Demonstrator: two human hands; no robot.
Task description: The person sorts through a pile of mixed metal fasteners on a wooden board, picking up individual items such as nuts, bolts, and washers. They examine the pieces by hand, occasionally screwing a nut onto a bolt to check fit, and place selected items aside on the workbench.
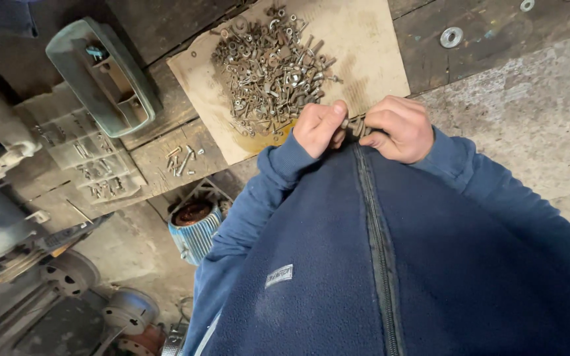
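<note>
At bench edge, close to your chest, your left hand and right hand both pinch one small rusty bolt between them, fingers clenched. Just beyond: pile of rusty bolts and nuts on cardboard sheet; washer further right.

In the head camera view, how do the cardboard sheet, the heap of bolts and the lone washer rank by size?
Largest to smallest:
1. cardboard sheet
2. heap of bolts, lying on the sheet
3. lone washer, clearly smallest, on the wooden bench
</note>
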